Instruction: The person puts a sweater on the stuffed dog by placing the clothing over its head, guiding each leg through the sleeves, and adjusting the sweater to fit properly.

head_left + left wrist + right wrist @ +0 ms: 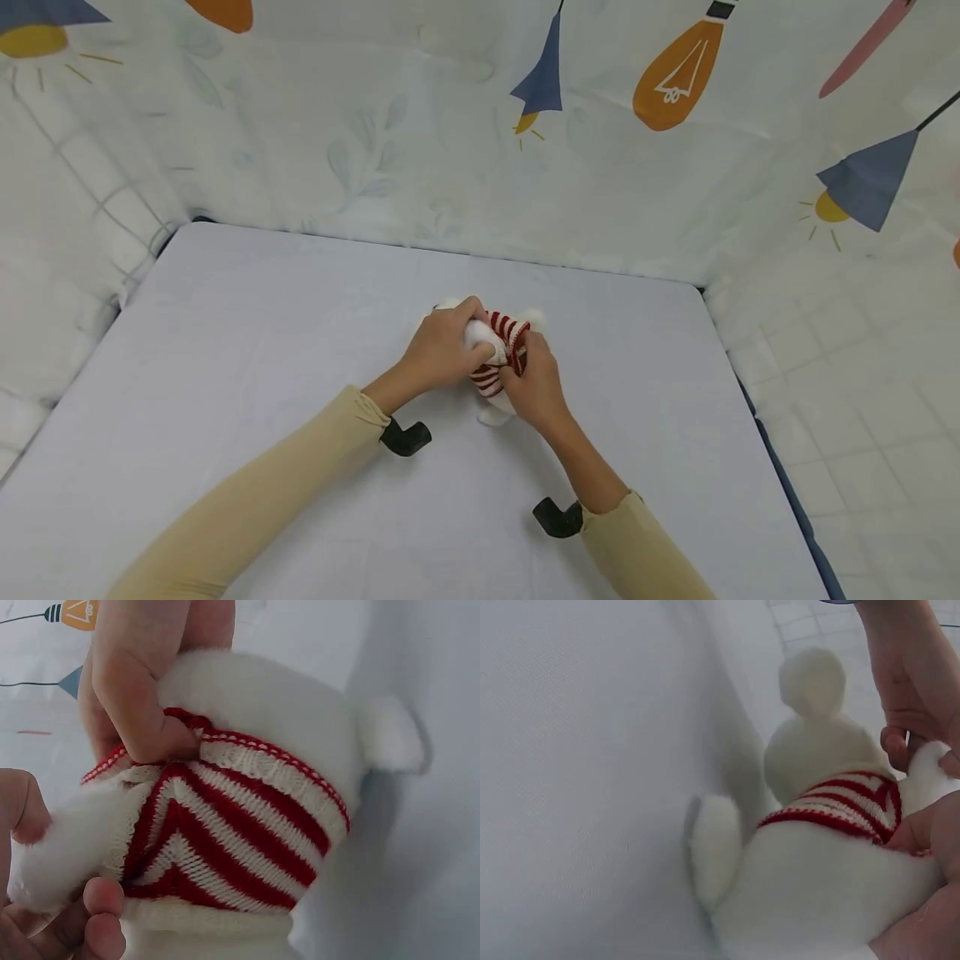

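A white plush toy (259, 694) in a red-and-white striped knitted sweater (232, 836) lies near the middle of the table. My left hand (442, 346) pinches one stubby white limb, which sticks out of a sweater opening in the left wrist view. My right hand (536, 387) grips the sweater's red-trimmed edge, with fingertips tucked at the hem beside that limb. In the right wrist view, a round white part and a paddle-shaped white part of the plush toy (802, 877) show. The hands hide much of the toy in the head view.
A white cloth covers the table (262, 317). Curtains (450, 125) printed with lamps and bulbs hang behind and at both sides. A black angled piece (407, 438) sits at the left wrist, another black piece (558, 518) at the right.
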`<state>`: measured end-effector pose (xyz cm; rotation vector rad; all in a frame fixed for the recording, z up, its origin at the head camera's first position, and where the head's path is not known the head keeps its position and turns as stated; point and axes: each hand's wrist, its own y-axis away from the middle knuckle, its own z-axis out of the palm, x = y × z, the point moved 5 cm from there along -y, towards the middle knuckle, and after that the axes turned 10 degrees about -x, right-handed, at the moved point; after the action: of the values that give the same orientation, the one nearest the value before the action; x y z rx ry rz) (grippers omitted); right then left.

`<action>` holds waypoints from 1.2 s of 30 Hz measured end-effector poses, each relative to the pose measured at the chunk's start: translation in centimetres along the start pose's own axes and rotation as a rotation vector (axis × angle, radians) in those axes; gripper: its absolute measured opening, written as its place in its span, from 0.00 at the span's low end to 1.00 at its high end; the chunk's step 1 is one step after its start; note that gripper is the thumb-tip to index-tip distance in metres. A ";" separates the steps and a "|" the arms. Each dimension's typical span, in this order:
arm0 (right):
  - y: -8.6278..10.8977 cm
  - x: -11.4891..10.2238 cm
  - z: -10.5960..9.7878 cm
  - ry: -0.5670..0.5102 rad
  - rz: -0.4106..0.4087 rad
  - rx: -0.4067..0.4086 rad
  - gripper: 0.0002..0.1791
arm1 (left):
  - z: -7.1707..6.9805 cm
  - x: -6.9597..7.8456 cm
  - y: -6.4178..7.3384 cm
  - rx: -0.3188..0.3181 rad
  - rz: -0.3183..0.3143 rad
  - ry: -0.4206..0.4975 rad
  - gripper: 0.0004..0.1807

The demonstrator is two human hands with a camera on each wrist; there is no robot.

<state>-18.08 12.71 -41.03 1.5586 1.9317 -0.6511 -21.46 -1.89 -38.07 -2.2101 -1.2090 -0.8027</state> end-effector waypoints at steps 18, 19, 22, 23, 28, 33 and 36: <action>0.9 1.0 0.3 0.016 -0.058 -0.167 0.15 | -0.9 -2.4 -1.3 -0.115 -0.105 0.075 0.16; 0.9 0.9 0.3 0.014 -0.086 -0.176 0.16 | -1.0 -2.6 -1.3 -0.115 -0.108 0.074 0.16; 1.1 0.6 0.0 -0.017 -0.177 -0.171 0.14 | -1.4 -2.9 -1.3 -0.074 -0.082 0.051 0.13; 1.1 0.6 -0.3 -0.045 -0.194 -0.140 0.12 | -1.6 -2.9 -1.3 -0.051 -0.070 0.057 0.12; 1.3 1.4 -4.1 -0.238 -0.162 0.176 0.16 | -2.5 -3.3 -1.1 0.053 0.006 0.138 0.11; 0.0 4.3 -4.3 -0.362 0.074 0.043 0.23 | -3.0 -3.5 -0.9 0.124 0.063 0.235 0.10; -0.9 5.1 -2.0 -0.510 0.178 -0.256 0.33 | -2.9 -2.8 -0.7 0.161 0.099 0.274 0.10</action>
<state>-20.06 17.47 -43.15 1.2390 1.4176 -0.6236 -24.06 -5.06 -37.92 -1.9412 -0.9868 -0.9005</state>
